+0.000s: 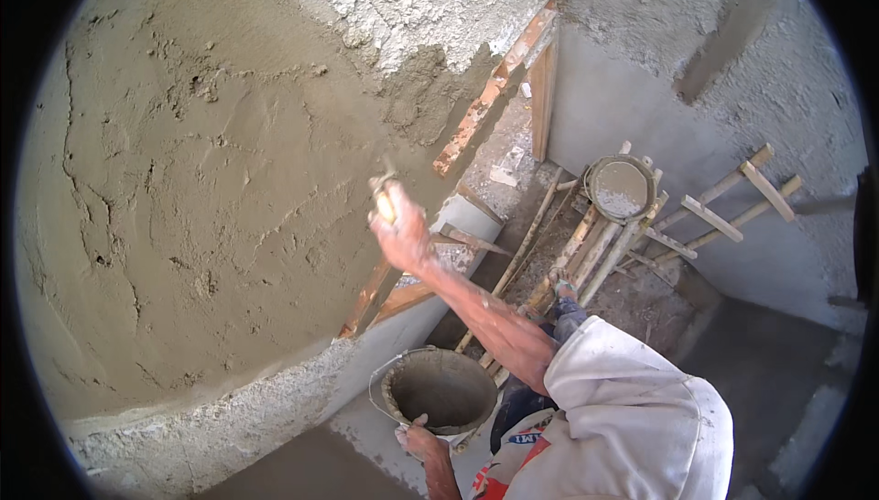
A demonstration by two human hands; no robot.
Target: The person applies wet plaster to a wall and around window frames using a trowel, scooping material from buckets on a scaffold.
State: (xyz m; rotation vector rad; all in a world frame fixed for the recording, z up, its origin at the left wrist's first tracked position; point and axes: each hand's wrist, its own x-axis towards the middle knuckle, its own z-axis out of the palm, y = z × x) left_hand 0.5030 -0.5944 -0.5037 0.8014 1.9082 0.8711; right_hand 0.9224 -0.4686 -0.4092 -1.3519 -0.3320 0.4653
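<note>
far end of the tool (385,190) in the right hand (403,233) blurred, left forearm (442,479) at 6 o'clock cut by the lower edge, pale shirt (632,408) cropped at 5 o'clock, dark shape (863,234) at 3 o'clock cut off, kind unclear

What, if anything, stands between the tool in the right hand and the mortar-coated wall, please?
Nothing visible stands between the tool, held in the right hand, and the mortar-coated wall; whether they touch is unclear.
</note>
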